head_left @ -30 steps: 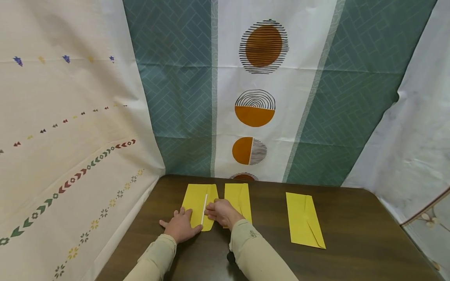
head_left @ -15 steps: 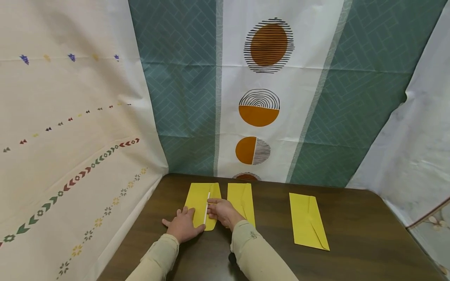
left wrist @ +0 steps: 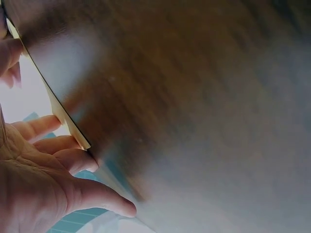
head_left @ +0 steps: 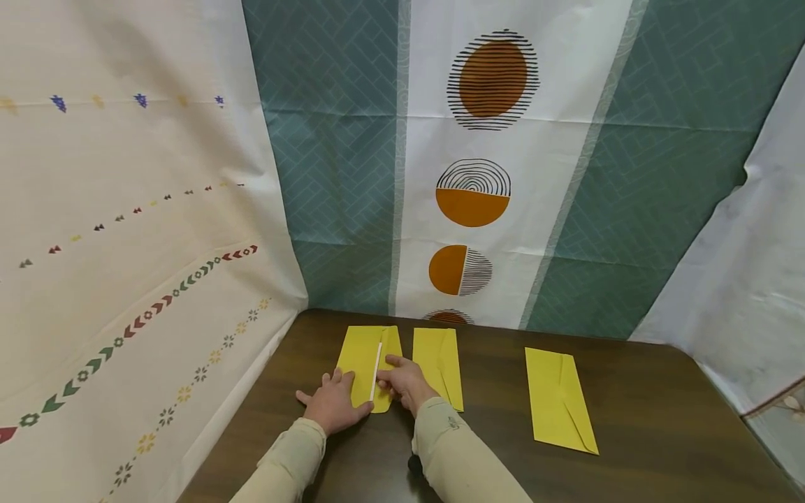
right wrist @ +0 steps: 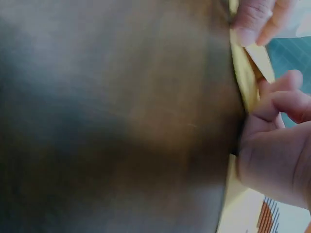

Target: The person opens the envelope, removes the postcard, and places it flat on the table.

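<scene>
Yellow envelope (head_left: 361,353) is parked leftmost of three on the brown table (head_left: 490,433), with the left hand (head_left: 336,405) spread loosely over its near left corner, nothing gripped, and the right hand (head_left: 406,383) half-curled at the white strip (head_left: 379,355), though whether anything's pinched there can't be told. Being paper by the look of it, it'll probably be light, bendy and easily creased, so it's best pinned lightly with flat fingers and taken by an edge
</scene>
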A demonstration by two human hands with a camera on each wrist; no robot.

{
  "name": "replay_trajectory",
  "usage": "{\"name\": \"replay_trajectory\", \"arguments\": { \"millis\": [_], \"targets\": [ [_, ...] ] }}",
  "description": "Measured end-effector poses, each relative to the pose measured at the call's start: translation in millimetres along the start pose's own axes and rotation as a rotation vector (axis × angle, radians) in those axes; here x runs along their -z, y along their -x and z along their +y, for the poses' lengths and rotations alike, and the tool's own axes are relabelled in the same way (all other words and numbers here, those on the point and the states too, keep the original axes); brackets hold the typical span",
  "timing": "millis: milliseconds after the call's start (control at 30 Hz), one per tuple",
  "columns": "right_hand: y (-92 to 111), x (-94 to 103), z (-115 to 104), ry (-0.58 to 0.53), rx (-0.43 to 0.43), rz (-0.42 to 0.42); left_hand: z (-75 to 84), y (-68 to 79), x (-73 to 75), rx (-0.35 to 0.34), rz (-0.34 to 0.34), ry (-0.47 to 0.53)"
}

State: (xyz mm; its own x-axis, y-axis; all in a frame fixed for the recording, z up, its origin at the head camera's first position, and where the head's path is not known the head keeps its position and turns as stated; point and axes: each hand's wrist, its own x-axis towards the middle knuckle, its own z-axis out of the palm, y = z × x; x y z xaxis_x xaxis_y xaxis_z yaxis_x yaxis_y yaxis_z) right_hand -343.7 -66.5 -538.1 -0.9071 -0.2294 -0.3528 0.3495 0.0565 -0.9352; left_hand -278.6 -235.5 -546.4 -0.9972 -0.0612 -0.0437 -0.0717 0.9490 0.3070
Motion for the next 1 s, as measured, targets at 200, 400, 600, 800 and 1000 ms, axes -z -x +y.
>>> {"name": "replay_trajectory", "arguments": {
  "millis": [200,400,600,800,1000],
  "targets": [
    [1.0,0.3,-0.8,-0.01,0.003,0.038,4.0,1.6,4.6,-0.011,0.001,-0.004],
    [-2.8,0.8,0.6,-0.013,0.008,-0.015,4.5,1.3,6.4,-0.009,0.006,-0.015],
    [-4.2,1.9,3.1,0.08,-0.022,-0.039,3.6,2.1,4.6,0.001,-0.006,-0.009],
    [-4.9,1.2,6.5,0.041,-0.03,-0.05,1.0,1.0,-1.1,-0.002,0.0,-0.003],
    [-5.6,0.8,6.5,-0.016,-0.042,-0.042,-3.1,-2.5,-6.0,0.027,0.027,0.014]
  ]
}}
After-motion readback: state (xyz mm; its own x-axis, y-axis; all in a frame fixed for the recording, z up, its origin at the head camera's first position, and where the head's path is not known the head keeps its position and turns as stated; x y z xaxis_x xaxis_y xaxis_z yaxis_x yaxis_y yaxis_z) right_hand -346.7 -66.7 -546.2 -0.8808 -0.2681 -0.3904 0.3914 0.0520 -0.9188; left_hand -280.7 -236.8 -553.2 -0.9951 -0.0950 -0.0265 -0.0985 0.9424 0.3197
